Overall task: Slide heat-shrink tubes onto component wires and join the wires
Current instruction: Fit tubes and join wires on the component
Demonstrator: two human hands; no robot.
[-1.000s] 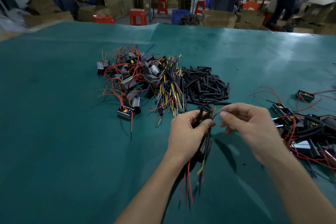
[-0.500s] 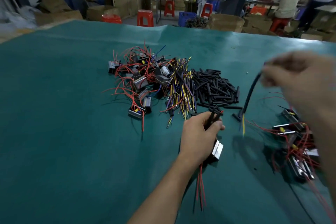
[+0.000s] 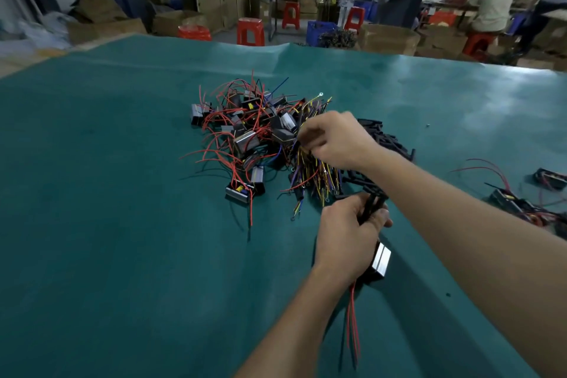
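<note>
no writing reads on the component [image 3: 380,261] the left hand [image 3: 346,239] grips.

component [image 3: 380,259]: silver-black block, red leads hanging | black tubes [image 3: 372,207]: upright, maybe several | tube pile [image 3: 386,139]: behind

Left hand [image 3: 346,236]: back facing the camera, fingers curled in a grip round thin black heat-shrink tubes [image 3: 372,204]; forearm runs down and back from it. Right hand [image 3: 334,139]: beyond the left hand, knuckles up, fingers bent downward, fingertips hidden; forearm crosses above the left hand.
</note>
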